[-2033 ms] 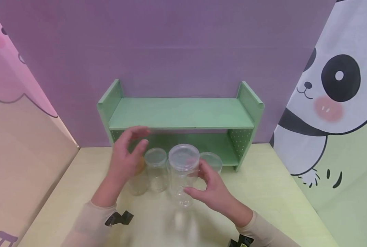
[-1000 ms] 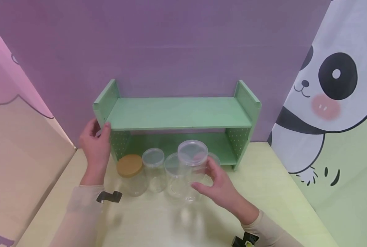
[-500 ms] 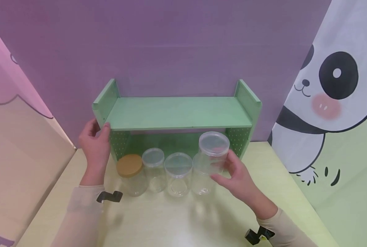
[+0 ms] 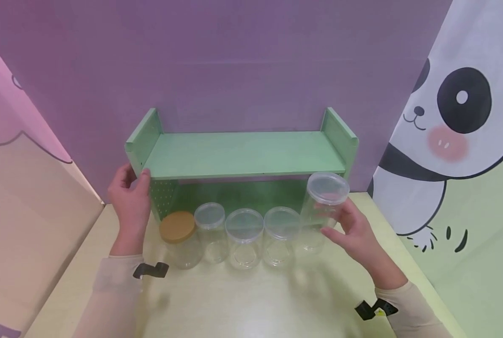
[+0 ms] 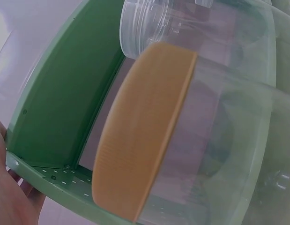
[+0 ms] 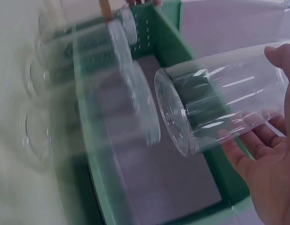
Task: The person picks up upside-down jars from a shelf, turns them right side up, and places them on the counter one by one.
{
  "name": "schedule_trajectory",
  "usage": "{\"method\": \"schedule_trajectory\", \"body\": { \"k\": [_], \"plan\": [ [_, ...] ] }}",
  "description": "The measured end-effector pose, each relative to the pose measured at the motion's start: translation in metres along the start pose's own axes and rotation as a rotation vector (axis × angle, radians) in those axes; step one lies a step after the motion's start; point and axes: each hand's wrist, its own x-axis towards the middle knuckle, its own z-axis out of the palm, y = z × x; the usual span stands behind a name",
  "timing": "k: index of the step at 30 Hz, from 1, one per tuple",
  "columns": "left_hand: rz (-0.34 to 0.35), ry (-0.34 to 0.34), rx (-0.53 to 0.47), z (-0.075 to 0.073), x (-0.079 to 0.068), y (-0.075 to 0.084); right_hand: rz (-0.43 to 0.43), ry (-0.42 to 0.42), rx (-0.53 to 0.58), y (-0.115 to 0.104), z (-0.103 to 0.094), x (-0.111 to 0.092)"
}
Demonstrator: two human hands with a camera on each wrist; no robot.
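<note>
My right hand [image 4: 357,237] holds a tall clear jar [image 4: 316,216] with a clear lid, thumb and fingers around its side. In the right wrist view the jar's base hangs above the others, in front of the green shelf [image 4: 243,152]. My left hand [image 4: 130,202] grips the shelf's left side panel, thumb at its front edge and fingers behind. Below the shelf's left front stands a jar with a tan lid [image 4: 178,227]. To its right stand a narrow clear jar [image 4: 211,232] and two wider clear jars [image 4: 244,234], all with clear lids.
The pale table [image 4: 234,300] carries the shelf and the row of jars. The purple backdrop [image 4: 243,65] rises behind the shelf. A panda-printed panel [image 4: 429,188] stands at the right and a pink printed panel [image 4: 31,197] at the left.
My left hand moved left from above the jars to the shelf's left side and stays there. My right hand carried the tall jar rightward and up, past the rightmost standing jar.
</note>
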Motion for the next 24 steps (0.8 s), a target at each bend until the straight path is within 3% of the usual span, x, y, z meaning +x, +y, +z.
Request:
{"method": "schedule_trajectory", "body": {
  "k": [13,24],
  "plan": [
    [0.020,0.005,-0.010,0.001,-0.004,0.005,0.054,0.082,-0.139,0.034,-0.007,-0.014],
    [0.024,0.003,-0.008,0.000,0.001,-0.004,0.126,0.128,-0.159,0.068,0.002,-0.025]
  ]
}}
